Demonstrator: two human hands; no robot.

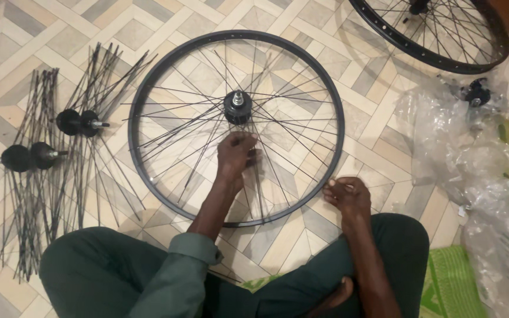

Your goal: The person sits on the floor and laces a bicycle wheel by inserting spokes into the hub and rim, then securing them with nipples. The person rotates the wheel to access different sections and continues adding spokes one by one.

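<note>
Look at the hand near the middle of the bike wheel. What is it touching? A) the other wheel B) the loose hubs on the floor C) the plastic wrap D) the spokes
D: the left hand sits among the thin spokes just below the wheel's hub, while the right hand rests at the rim.

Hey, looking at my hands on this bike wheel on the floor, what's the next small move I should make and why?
Probably guide the spoke under your left hand out toward the rim. That hand is among the spokes just below the hub, while your right hand rests at the rim's near edge, apparently steadying it.
</note>
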